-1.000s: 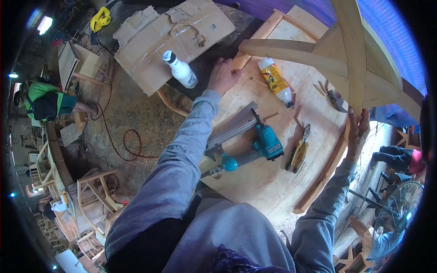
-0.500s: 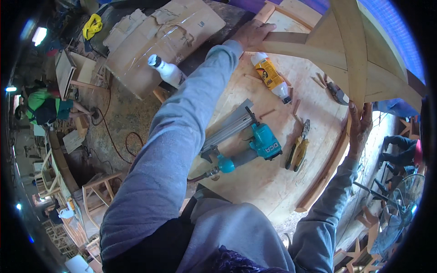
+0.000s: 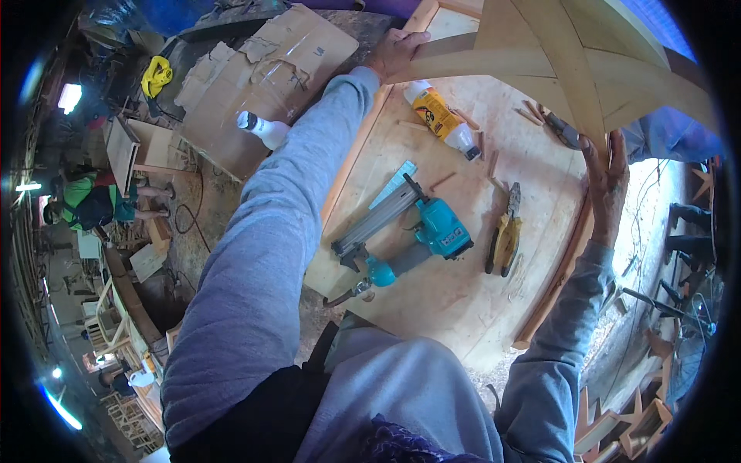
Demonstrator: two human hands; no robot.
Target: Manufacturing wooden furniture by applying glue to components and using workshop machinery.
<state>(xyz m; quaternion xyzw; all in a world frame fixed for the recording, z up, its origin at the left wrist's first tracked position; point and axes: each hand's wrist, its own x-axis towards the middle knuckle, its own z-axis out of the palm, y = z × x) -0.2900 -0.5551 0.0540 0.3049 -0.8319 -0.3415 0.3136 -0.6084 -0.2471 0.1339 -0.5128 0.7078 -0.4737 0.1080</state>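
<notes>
My left hand (image 3: 397, 54), at the far edge of the bench, is closed round one end of a curved wooden frame (image 3: 525, 65). The frame has crossing legs and flat panels between them. My right hand (image 3: 606, 181) grips the tip of another leg at the right, with its fingers around the wood. A teal nail gun (image 3: 444, 231) with an air hose lies on the pale wooden board (image 3: 455, 309) between my arms. Yellow-handled pliers (image 3: 504, 235) rest to its right. Beyond lies a glue bottle (image 3: 441, 119) with a yellow label, on its side.
Thin wood sticks (image 3: 531, 113) and a dark tool (image 3: 562, 131) lie near the frame. Past my left arm are a white bottle (image 3: 262, 130) and a torn cardboard box (image 3: 270, 77). A person in green (image 3: 81, 193) works at far left. Wooden star shapes (image 3: 641, 428) stand at lower right.
The view has shifted, and the frame with both my hands appears a little farther up and left. My grip on it looks the same. A light blue strip beside the nail gun shows more plainly.
</notes>
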